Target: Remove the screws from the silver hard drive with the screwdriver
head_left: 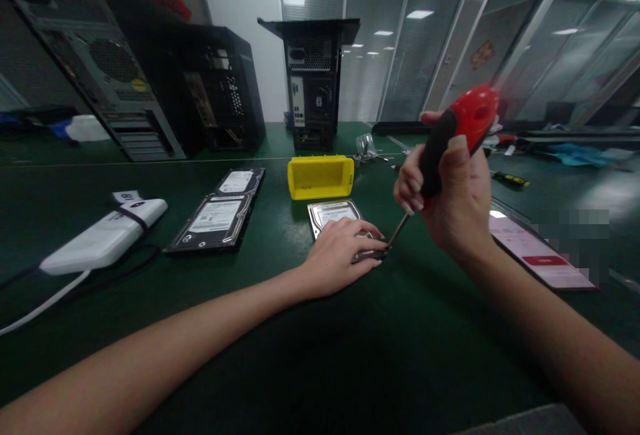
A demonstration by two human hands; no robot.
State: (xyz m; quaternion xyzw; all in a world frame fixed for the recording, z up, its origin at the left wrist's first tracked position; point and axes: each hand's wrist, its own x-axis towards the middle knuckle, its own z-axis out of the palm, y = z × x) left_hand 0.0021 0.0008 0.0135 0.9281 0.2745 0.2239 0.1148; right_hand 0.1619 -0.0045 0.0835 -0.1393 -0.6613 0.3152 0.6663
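My right hand point(457, 188) is wrapped round the black and red handle of an electric screwdriver point(443, 148), held tilted above the table. Its thin shaft slants down to the left, and the tip meets the near right corner of a hard drive point(334, 211). Over that drive lies my left hand point(345, 248), fingers spread to the right and pressing on it, hiding most of its near part. Just behind the drive is a yellow plastic bin point(321, 178), its opening facing me.
Two more hard drives point(217, 218) lie left of centre, beside a white power strip point(107, 231) with cables. Computer cases point(313, 88) stand behind. On the right are a lit phone point(543, 251) and a yellow-black screwdriver point(510, 179).
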